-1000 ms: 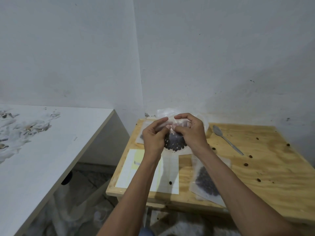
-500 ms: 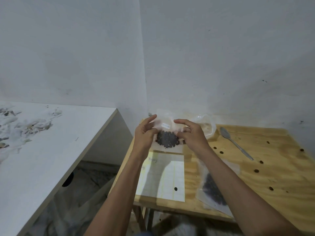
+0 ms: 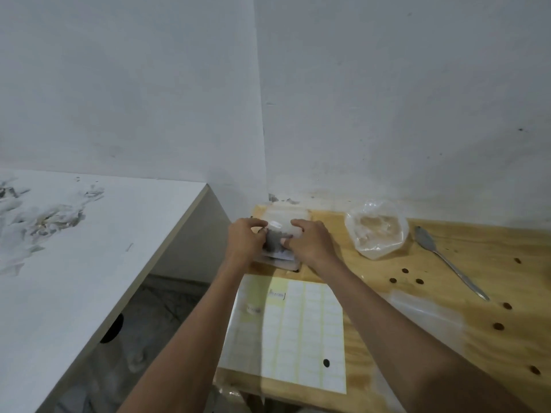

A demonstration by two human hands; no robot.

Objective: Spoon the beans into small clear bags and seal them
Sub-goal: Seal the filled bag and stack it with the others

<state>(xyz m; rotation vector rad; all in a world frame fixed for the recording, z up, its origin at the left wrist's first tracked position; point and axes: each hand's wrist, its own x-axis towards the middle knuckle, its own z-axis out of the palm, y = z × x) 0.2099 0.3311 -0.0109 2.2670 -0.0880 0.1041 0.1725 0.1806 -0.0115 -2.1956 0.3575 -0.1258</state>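
A small clear bag of dark beans [image 3: 276, 243] lies on a stack of similar bags at the far left corner of the wooden table [image 3: 447, 293]. My left hand [image 3: 245, 241] grips its left side and my right hand [image 3: 310, 244] grips its right side, thumbs pressing on top. A metal spoon [image 3: 447, 260] lies on the table to the right. Loose beans [image 3: 405, 275] are scattered on the wood. A larger crumpled clear bag [image 3: 376, 228] stands open near the wall. Another clear bag [image 3: 423, 314] lies flat under my right forearm.
A sheet of white labels [image 3: 301, 332] lies at the table's near left with one bean on it. A white desk [image 3: 74, 263] with crumpled paper [image 3: 44, 216] stands to the left, a gap between it and the table. White walls close off the back.
Both hands carried the bean bag from mid-air down and away onto the stack at the table's far left corner. The view shifted left and closer.
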